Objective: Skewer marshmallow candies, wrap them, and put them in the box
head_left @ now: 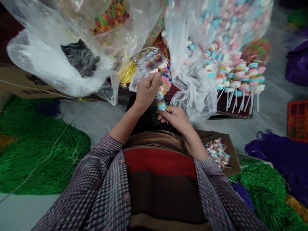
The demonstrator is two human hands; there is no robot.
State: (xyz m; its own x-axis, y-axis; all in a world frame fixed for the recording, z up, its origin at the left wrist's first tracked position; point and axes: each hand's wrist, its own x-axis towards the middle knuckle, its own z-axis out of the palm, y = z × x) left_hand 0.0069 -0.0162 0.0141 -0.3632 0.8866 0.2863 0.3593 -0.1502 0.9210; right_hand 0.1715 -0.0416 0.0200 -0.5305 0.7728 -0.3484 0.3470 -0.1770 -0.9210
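Checked shirt (101,183) nearest, my left hand (148,89) and right hand (176,118) grasp one wrapped candy skewer (161,104); bagging seems in hand, next wanting steady pinching.

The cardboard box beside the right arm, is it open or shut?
Open: the cardboard box shows colourful candies inside through its uncovered top.

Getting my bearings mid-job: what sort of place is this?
Likely a packing workshop: candy sticks lined up on the table, wrapped candies in a cardboard box, and clear plastic bags of sweets.
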